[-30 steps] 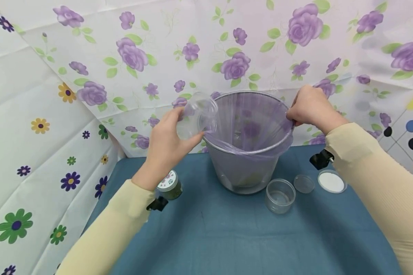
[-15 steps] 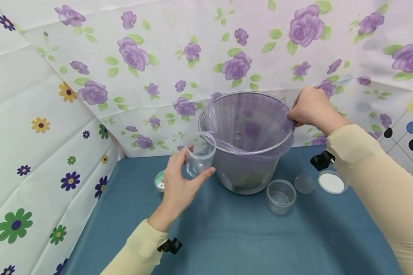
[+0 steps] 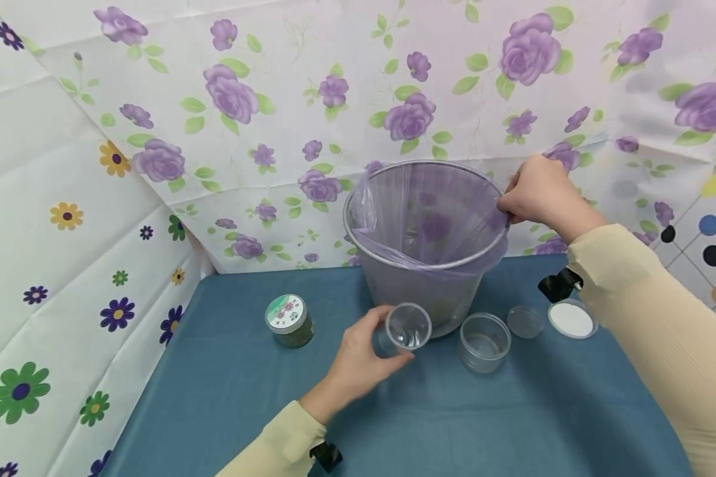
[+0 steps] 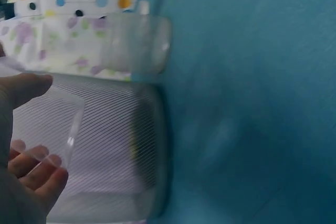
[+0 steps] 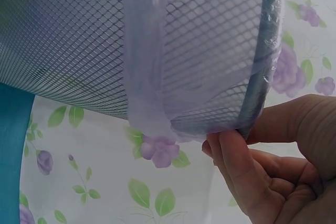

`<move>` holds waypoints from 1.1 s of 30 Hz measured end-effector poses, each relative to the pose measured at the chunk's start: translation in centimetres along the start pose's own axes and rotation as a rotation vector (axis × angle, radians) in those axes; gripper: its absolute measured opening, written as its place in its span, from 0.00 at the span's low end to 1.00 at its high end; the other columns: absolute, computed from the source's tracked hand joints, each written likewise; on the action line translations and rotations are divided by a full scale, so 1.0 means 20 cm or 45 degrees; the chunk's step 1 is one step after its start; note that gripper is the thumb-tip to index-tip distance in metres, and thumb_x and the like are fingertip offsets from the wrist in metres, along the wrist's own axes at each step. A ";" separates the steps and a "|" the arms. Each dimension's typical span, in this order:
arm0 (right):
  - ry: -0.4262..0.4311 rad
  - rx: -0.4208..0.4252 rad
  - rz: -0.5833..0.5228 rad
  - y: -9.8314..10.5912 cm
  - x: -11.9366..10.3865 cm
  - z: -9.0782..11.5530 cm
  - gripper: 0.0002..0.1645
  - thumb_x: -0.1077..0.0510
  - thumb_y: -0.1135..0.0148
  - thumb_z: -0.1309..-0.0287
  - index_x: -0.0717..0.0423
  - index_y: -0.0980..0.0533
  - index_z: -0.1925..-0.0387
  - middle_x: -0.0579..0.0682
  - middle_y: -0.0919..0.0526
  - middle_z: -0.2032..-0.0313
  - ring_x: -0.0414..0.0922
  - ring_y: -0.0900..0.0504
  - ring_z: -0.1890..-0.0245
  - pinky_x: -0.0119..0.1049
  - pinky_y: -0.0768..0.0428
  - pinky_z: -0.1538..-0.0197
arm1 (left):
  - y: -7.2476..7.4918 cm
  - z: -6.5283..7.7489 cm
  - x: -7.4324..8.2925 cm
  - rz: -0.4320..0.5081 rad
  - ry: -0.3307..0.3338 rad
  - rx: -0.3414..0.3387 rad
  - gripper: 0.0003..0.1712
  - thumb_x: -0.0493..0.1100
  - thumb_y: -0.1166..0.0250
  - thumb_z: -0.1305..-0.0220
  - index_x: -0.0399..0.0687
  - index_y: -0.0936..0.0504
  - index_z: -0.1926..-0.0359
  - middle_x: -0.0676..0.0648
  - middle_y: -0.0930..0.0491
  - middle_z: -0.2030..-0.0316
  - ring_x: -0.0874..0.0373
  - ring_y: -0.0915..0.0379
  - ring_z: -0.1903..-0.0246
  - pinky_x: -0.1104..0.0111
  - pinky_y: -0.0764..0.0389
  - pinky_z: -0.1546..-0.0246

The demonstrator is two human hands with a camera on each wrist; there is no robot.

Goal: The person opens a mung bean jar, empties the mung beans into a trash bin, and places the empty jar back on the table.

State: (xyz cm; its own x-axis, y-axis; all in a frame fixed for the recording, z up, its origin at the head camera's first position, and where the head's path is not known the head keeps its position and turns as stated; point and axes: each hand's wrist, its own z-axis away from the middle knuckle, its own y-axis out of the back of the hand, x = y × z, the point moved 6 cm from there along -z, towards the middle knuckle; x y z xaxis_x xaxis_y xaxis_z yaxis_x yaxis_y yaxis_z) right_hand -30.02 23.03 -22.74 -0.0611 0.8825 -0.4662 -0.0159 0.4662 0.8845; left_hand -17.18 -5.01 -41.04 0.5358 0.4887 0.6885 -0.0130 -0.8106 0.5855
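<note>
My left hand (image 3: pixel 360 361) grips a clear plastic cup (image 3: pixel 408 326) in front of the bin, its mouth tipped toward me. In the left wrist view, thumb and fingers curl round the clear cup (image 4: pixel 73 124). The silver mesh bin (image 3: pixel 420 291) stands on the table, lined with a thin purple bag (image 3: pixel 429 218) folded over its rim. At the right side of that rim, my right hand (image 3: pixel 539 192) pinches the edge. The right wrist view shows the thumb and fingers of the right hand (image 5: pixel 273 166) on the bag-covered rim.
Right of the bin sit a clear round tub (image 3: pixel 484 342), a small clear lid (image 3: pixel 525 322) and a white-topped round lid (image 3: pixel 573 318). A jar (image 3: pixel 290 320) with a floral lid stands at left. Flowered cloth (image 3: pixel 262 86) hangs behind the blue-covered table (image 3: pixel 227 397).
My left hand has brought the cup down from the bin's left rim, then rightward to low in front of the bin. The jar at left has come into full view. My right hand stays put.
</note>
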 end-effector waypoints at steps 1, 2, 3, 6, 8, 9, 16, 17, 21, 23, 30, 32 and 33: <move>0.003 0.003 -0.005 0.00 0.00 0.00 0.13 0.57 0.41 0.53 0.62 0.16 0.81 0.49 0.17 0.87 0.44 0.19 0.84 0.37 0.28 0.82 | -0.04 0.01 -0.02 0.013 0.022 -0.041 0.40 0.52 0.25 0.56 0.57 0.32 0.41 0.53 0.22 0.50 0.59 0.24 0.50 0.64 0.22 0.50; 0.002 0.006 -0.011 0.00 0.00 0.00 0.13 0.57 0.40 0.53 0.62 0.16 0.81 0.49 0.17 0.87 0.44 0.18 0.84 0.37 0.28 0.82 | -0.07 0.01 -0.03 0.024 0.040 -0.079 0.39 0.52 0.25 0.55 0.57 0.32 0.41 0.53 0.21 0.50 0.59 0.24 0.50 0.63 0.22 0.50; 0.003 0.008 -0.014 -0.01 0.00 0.00 0.13 0.57 0.40 0.53 0.62 0.16 0.82 0.49 0.17 0.87 0.43 0.18 0.84 0.37 0.27 0.82 | -0.10 0.02 -0.05 0.027 0.050 -0.102 0.39 0.53 0.26 0.55 0.57 0.32 0.41 0.53 0.21 0.50 0.59 0.24 0.50 0.63 0.22 0.50; 0.012 0.008 -0.027 -0.01 0.00 0.00 0.14 0.57 0.40 0.52 0.62 0.16 0.81 0.49 0.17 0.86 0.43 0.18 0.84 0.37 0.27 0.81 | -0.18 0.03 -0.08 0.009 0.047 -0.128 0.39 0.55 0.25 0.56 0.60 0.30 0.42 0.52 0.22 0.50 0.59 0.24 0.50 0.64 0.21 0.51; 0.018 0.009 -0.027 -0.01 0.00 0.00 0.14 0.56 0.40 0.52 0.62 0.16 0.80 0.49 0.17 0.86 0.43 0.18 0.84 0.37 0.27 0.81 | -0.21 0.03 -0.10 -0.017 0.042 -0.130 0.39 0.56 0.25 0.57 0.63 0.29 0.42 0.52 0.23 0.51 0.60 0.25 0.53 0.65 0.20 0.54; 0.020 0.011 -0.027 -0.01 0.00 0.00 0.14 0.56 0.40 0.52 0.62 0.15 0.80 0.49 0.17 0.86 0.43 0.18 0.84 0.37 0.27 0.81 | -0.23 0.03 -0.11 -0.038 0.041 -0.131 0.39 0.57 0.25 0.58 0.63 0.29 0.42 0.52 0.23 0.51 0.60 0.25 0.55 0.66 0.20 0.57; 0.001 0.021 -0.067 -0.01 0.03 0.00 0.14 0.55 0.39 0.50 0.62 0.15 0.77 0.50 0.16 0.85 0.43 0.17 0.83 0.36 0.25 0.79 | -0.34 0.05 -0.17 0.030 0.133 -0.198 0.40 0.54 0.23 0.59 0.60 0.28 0.42 0.52 0.23 0.50 0.60 0.24 0.53 0.71 0.19 0.58; 0.000 0.022 -0.077 -0.01 0.04 0.01 0.15 0.54 0.39 0.50 0.62 0.15 0.76 0.50 0.16 0.84 0.43 0.17 0.82 0.35 0.24 0.78 | -0.36 0.05 -0.18 0.046 0.153 -0.206 0.40 0.53 0.23 0.59 0.59 0.28 0.42 0.53 0.22 0.51 0.61 0.24 0.53 0.72 0.19 0.58; 0.007 0.036 -0.110 -0.02 0.06 0.02 0.17 0.50 0.38 0.48 0.61 0.15 0.69 0.50 0.15 0.82 0.42 0.17 0.80 0.34 0.23 0.76 | -0.39 0.05 -0.20 0.062 0.209 -0.217 0.38 0.50 0.23 0.59 0.56 0.27 0.43 0.56 0.22 0.53 0.66 0.24 0.53 0.75 0.20 0.57; 0.021 0.042 -0.126 -0.02 0.06 0.04 0.20 0.47 0.37 0.47 0.61 0.15 0.66 0.51 0.15 0.81 0.43 0.17 0.80 0.35 0.21 0.74 | -0.40 0.05 -0.21 0.064 0.221 -0.222 0.38 0.49 0.23 0.58 0.54 0.27 0.43 0.55 0.21 0.53 0.65 0.24 0.53 0.76 0.20 0.56; -0.007 0.043 -0.218 -0.03 0.08 0.10 0.33 0.35 0.38 0.49 0.61 0.18 0.60 0.52 0.14 0.76 0.43 0.15 0.78 0.38 0.17 0.70 | -0.43 0.05 -0.23 0.074 0.230 -0.254 0.39 0.50 0.24 0.57 0.53 0.28 0.42 0.51 0.22 0.50 0.62 0.23 0.52 0.77 0.21 0.55; 0.000 0.042 -0.233 -0.03 0.08 0.11 0.35 0.33 0.39 0.49 0.60 0.18 0.58 0.52 0.14 0.75 0.43 0.15 0.78 0.36 0.17 0.71 | -0.44 0.05 -0.23 0.065 0.247 -0.266 0.39 0.51 0.24 0.57 0.52 0.28 0.42 0.54 0.22 0.50 0.64 0.24 0.52 0.77 0.21 0.55; 0.003 0.041 -0.237 -0.03 0.09 0.12 0.35 0.33 0.39 0.50 0.60 0.18 0.58 0.53 0.13 0.74 0.43 0.15 0.78 0.36 0.17 0.72 | -0.44 0.05 -0.24 0.058 0.256 -0.270 0.39 0.51 0.24 0.57 0.52 0.28 0.42 0.55 0.23 0.50 0.65 0.24 0.52 0.77 0.21 0.55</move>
State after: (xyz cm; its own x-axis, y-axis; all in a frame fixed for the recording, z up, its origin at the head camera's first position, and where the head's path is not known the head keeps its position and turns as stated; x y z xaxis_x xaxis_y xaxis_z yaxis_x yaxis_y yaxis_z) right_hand -27.74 24.40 -24.16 -0.0623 0.7805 -0.6220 0.0048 0.6235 0.7818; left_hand -18.69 -0.50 -49.91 0.3532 0.5249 0.7745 -0.2206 -0.7578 0.6141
